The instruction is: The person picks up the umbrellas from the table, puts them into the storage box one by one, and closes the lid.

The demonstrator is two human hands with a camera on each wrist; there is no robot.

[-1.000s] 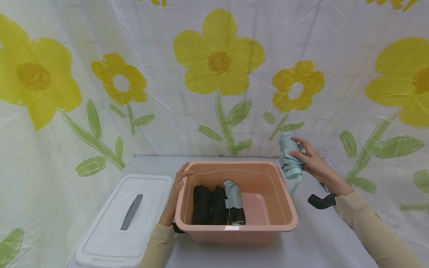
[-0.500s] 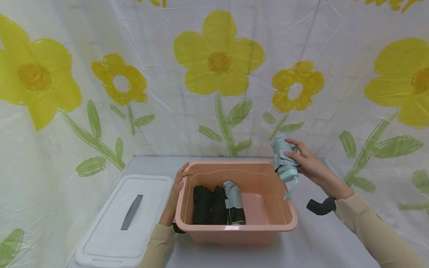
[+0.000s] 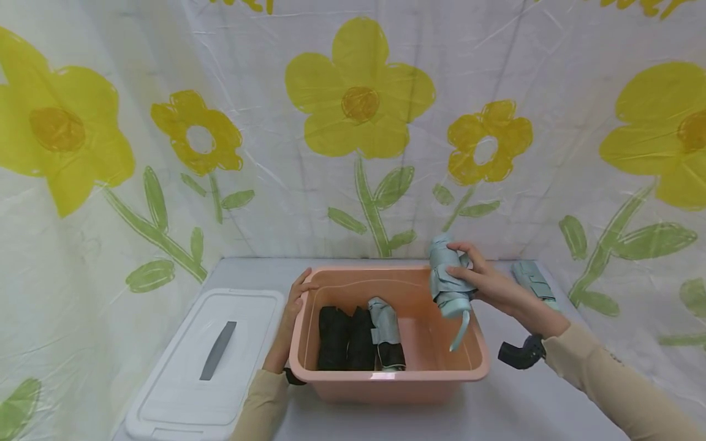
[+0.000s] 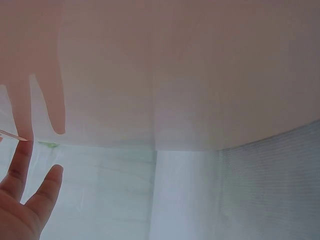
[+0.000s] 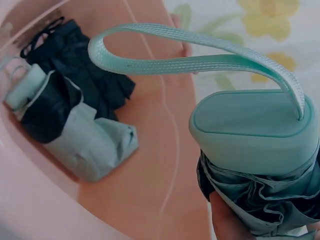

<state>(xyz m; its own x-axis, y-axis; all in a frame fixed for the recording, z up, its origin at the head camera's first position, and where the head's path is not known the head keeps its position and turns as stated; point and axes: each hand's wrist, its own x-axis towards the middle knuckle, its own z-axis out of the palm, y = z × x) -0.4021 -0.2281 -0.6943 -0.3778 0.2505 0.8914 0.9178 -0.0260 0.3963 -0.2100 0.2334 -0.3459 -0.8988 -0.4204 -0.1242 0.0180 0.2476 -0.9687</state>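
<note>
My right hand grips a pale blue-green folded umbrella above the right side of the pink tub. In the right wrist view its handle end and looped strap face the camera. My left hand rests at the tub's left rim, with one digit over the edge. The left wrist view shows two of its fingers extended by the tub's wall. Inside the tub, two black folded umbrellas lie beside a light grey-blue one with a black section.
A white lid with a grey handle lies left of the tub on the pale table. Another blue-green folded umbrella lies at the back right, partly behind my right forearm. A flowered curtain hangs behind the table.
My right hand has moved left and lower with the umbrella, from beside the tub to over its right part. The umbrella on the table now shows more. My left hand stays at the rim.
</note>
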